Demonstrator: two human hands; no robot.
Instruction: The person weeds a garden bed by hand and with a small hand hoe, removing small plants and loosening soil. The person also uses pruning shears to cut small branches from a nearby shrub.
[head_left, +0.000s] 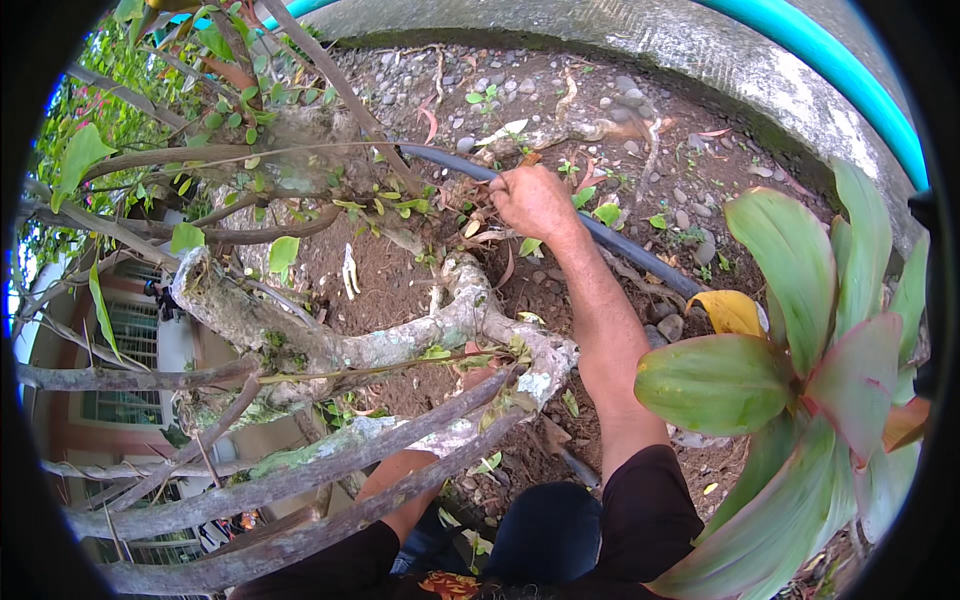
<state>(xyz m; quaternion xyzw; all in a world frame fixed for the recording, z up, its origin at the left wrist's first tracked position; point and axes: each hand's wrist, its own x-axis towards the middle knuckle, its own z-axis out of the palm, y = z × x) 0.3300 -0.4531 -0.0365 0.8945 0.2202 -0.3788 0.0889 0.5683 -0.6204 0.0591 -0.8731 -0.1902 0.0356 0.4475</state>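
My right hand (529, 201) is curled closed around dry leaves (475, 204) at the base of the shrub, just beside a dark grey hose (637, 259). Its forearm crosses over the hose. My left forearm (401, 484) passes beneath the lower branches; the left hand is largely hidden behind them, so its grip does not show. Between my arms and the shrub runs a thick, lichen-spotted trunk (405, 337) with cut stubs. On the brown soil (390, 289) beyond it lies a pair of pruning shears (349, 271) with pale handles.
Long bare thorny branches (300, 480) cross the lower left. A broad-leaved plant (787, 375) crowds the right side. Pebbles (630, 97) and exposed roots (592, 133) lie near a concrete edge (795, 97), where a turquoise pipe (832, 60) runs. Windows (124, 405) of a building show at left.
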